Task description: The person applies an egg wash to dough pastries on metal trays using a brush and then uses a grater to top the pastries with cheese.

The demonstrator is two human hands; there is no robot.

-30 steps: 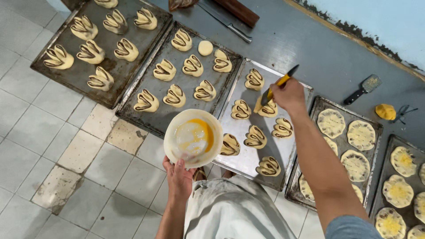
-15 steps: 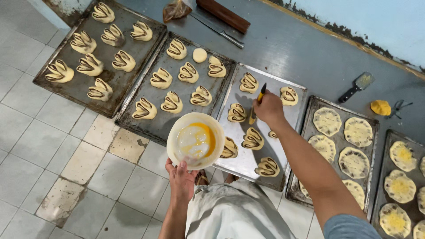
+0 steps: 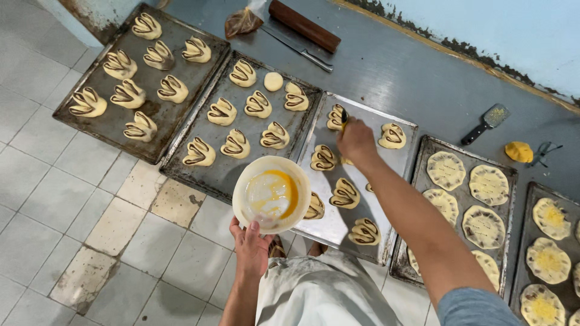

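My left hand (image 3: 250, 249) holds a white bowl (image 3: 272, 194) with yellow egg wash by its near rim, above the edge of a metal tray. My right hand (image 3: 356, 142) grips a small brush (image 3: 344, 117), its dark tip touching a shaped dough piece (image 3: 336, 116) at the far end of the third tray (image 3: 331, 224). That tray carries several folded, chocolate-striped dough pieces.
Two more trays of striped dough (image 3: 115, 130) (image 3: 223, 172) lie to the left on the tiled floor. Trays of round flat pastries (image 3: 519, 199) sit to the right. A rolling pin (image 3: 304, 25), knife (image 3: 299, 49), plastic bag (image 3: 243, 22), scraper (image 3: 486, 122) and yellow dough lump (image 3: 519, 151) lie beyond.
My right hand has moved left along the third tray with the brush, from the pieces at the far right corner to the far left piece. The bowl stayed about where it was.
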